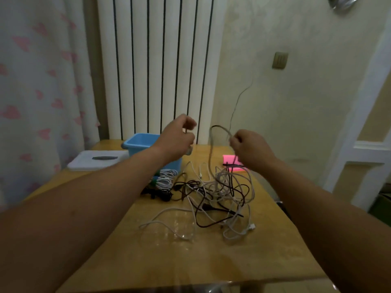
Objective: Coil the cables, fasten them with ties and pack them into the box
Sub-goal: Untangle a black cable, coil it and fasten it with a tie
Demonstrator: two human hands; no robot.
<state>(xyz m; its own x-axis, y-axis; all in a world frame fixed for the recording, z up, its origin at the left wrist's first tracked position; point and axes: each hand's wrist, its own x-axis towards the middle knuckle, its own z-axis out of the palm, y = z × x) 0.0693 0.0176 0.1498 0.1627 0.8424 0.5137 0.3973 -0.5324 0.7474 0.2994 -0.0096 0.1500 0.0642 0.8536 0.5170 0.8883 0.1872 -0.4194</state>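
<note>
1. We've got both hands raised over the tabletop, out to the right of the blue box.
2. The left hand, just right of the box, has its fingers curled and is pinching what looks like one end of a thin cable. It's too blurred for us to be sure.
3. The right hand, farther right of the box, pinches the grey cable. It arches up between the hands and drops into the tangle, which lies nearer to us than the box.
4. A white coil and a black coil lie by the box's near side, not yet packed.
5. We judge the step as drawing one cable free. Lift slowly and let the right hand slide along it. At a snag, pause and shake it loose rather than yanking.
6. Then we wind even loops into the left hand.
7. The ties seem to lie on the pink pad, right of the box and handy for fastening.
</note>
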